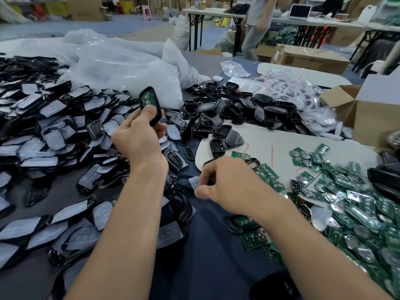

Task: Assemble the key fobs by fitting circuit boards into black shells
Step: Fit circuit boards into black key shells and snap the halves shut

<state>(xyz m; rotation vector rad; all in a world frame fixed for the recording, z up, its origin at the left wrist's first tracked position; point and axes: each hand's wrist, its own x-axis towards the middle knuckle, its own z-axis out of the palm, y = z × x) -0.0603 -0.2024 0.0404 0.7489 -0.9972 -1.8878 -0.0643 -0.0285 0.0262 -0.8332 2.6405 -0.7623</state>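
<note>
My left hand [139,135] grips a black key fob shell [150,105] held upright above the table, with a green circuit board seated inside it. My right hand [225,185] is lower and to the right, its thumb and fingers pinching a small pale translucent pad [194,182] just above the dark table. A heap of green circuit boards [355,204] spreads at the right. Empty black shells [218,118] are piled at the centre back. One more shell with a board in it [240,224] lies near my right forearm.
A large heap of shells covered with pale pads [54,126] fills the left side. White plastic bags [121,66] lie behind it. A cardboard box [372,113] stands at the right, beside small bags of parts [292,87]. A person [257,24] walks by tables in the background.
</note>
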